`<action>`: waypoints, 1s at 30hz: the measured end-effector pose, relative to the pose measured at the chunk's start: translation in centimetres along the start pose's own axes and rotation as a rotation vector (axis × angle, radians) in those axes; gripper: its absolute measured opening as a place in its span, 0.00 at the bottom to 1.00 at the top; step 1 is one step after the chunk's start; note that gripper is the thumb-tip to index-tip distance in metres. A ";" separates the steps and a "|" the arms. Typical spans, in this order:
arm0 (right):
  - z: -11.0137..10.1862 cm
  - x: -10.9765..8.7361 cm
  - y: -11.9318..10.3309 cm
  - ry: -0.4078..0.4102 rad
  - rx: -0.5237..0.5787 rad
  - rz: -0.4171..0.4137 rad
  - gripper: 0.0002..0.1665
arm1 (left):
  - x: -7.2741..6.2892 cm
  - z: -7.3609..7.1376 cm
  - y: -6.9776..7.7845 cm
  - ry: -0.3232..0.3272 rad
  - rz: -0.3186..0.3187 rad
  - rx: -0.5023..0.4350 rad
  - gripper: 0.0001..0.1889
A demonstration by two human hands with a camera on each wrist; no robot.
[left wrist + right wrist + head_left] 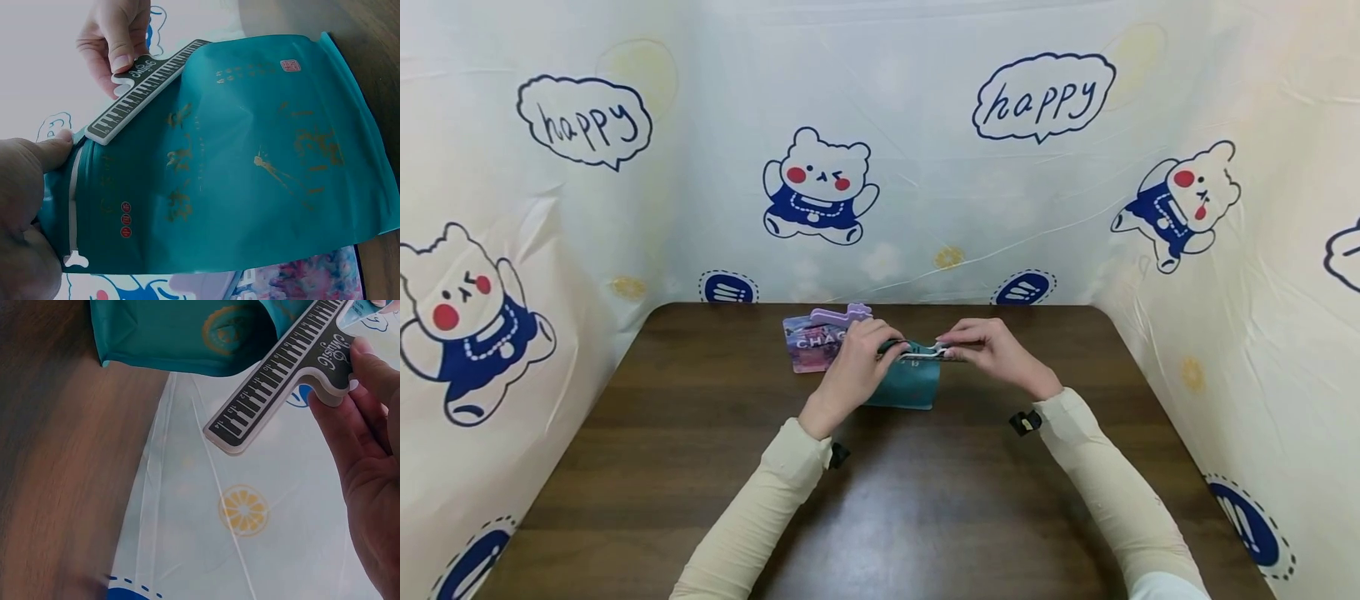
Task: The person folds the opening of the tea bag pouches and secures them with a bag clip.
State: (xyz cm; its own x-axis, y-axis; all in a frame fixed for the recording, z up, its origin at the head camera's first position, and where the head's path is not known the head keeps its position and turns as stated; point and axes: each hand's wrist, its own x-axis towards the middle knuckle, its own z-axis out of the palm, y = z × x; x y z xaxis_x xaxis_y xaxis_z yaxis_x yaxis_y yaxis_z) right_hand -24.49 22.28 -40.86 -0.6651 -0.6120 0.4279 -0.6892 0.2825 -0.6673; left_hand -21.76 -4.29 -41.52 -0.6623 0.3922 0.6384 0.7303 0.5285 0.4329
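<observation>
A teal pouch [237, 137] with gold lettering stands upright on the table, its top edge folded or pinched together. My left hand [857, 362] grips one top corner, the thumb lying along the edge in the left wrist view. A black-and-white clip [281, 369] with piano keys and the word "Music" lies across the other part of that top edge. Between thumb and fingers, my right hand [375, 425] pinches the clip's handle. Whether the clip's far bar lies fully behind the pouch is hidden.
Just behind my left hand sits a pink and purple pouch [808, 350] with white letters, a lilac clip [838, 317] along its top. The brown wooden table [700, 450] meets a printed cloth backdrop [917, 167] at the back and sides.
</observation>
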 end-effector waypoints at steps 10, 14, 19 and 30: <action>-0.3 -0.1 -1.0 -0.034 -0.009 0.047 0.14 | -0.2 0.0 0.0 -0.001 0.023 -0.026 0.04; -0.3 -0.3 -0.8 -0.033 -0.012 0.086 0.14 | -0.3 0.0 -0.2 0.000 0.034 -0.022 0.04; -0.2 -0.6 -0.7 -0.012 -0.024 0.107 0.13 | -0.4 0.0 -0.3 0.012 0.069 -0.011 0.04; -0.5 -0.9 -1.0 0.008 -0.002 0.070 0.14 | -0.4 -0.2 -0.3 0.023 0.092 -0.030 0.04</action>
State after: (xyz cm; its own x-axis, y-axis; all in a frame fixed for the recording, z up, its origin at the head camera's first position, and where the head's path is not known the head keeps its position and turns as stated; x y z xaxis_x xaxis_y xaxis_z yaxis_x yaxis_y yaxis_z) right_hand -23.29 22.94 -40.26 -0.7142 -0.5845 0.3851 -0.6412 0.3256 -0.6948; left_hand -21.67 -4.75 -41.74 -0.5884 0.4201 0.6909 0.7927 0.4681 0.3905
